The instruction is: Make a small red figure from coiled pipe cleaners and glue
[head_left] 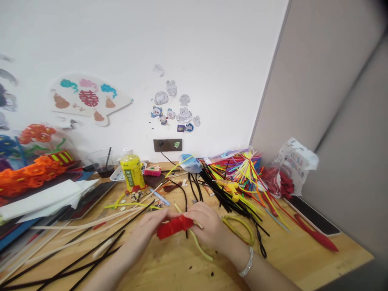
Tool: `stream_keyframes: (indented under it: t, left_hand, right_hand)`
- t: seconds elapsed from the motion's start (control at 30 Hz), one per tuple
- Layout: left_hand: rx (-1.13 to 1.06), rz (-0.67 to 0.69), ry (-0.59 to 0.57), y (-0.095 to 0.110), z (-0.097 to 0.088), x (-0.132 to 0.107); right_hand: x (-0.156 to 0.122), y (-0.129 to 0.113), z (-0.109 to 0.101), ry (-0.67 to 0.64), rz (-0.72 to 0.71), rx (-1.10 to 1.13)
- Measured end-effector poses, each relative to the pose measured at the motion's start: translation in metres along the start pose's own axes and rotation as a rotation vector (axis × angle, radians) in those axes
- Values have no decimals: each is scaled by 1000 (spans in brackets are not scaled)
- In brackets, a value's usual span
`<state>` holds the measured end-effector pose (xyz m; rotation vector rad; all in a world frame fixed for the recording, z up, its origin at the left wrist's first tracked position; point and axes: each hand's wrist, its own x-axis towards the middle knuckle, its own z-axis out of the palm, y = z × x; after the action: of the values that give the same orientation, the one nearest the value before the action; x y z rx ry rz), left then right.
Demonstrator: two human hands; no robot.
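Between my two hands, just above the wooden table (pixel 169 266), is a bright red bundle (pixel 174 227) with a ruffled, fuzzy-looking surface; I cannot make out exactly what it is. My left hand (pixel 153 222) closes on its left end, with the fingers partly hidden behind it. Fingers of my right hand (pixel 206 224) pinch the right end, and a silvery bracelet (pixel 247 262) circles that wrist. A pale yellow-green pipe cleaner (pixel 200 246) passes under my right hand. Right of that hand lies a thick yellow loop (pixel 242 230).
Black pipe cleaners (pixel 100 250) and pale strips spread across the left. A yellow drink bottle (pixel 131 169) and a cup with dark liquid (pixel 103 163) stand behind. A yellow glue gun (pixel 232 189) lies by colourful pipe cleaners (pixel 248 165). A phone (pixel 312 214) is far right.
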<state>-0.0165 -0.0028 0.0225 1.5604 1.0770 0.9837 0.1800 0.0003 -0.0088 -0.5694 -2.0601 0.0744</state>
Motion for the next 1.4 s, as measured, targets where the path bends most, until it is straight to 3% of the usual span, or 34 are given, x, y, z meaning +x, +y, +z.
stream_keyframes:
  t: [0.1,0.2,0.5,0.83,1.0,1.2,1.4]
  left_hand:
    - [-135,-105,-126,-3,-6,2]
    - [-147,-109,-205,-6,-8,4]
    - [-115,77,-465,-8,-7,4]
    - [156,219,-451,10,-10,-4]
    - [212,101,-469,12,-12,-4]
    - [-4,-114,-453,2,-11,1]
    - [-161,-312,-560,0,-10,-1]
  right_hand:
    - [3,-3,-3,-21,-32,75]
    - [5,-8,-5,-38,-70,107]
    - [5,-16,-5,-88,-134,174]
    - [7,-19,-7,-186,-85,169]
    - [6,-19,-8,-247,-95,124]
    - [6,-19,-9,-216,-137,70]
    - [7,-21,-9,-233,-191,18]
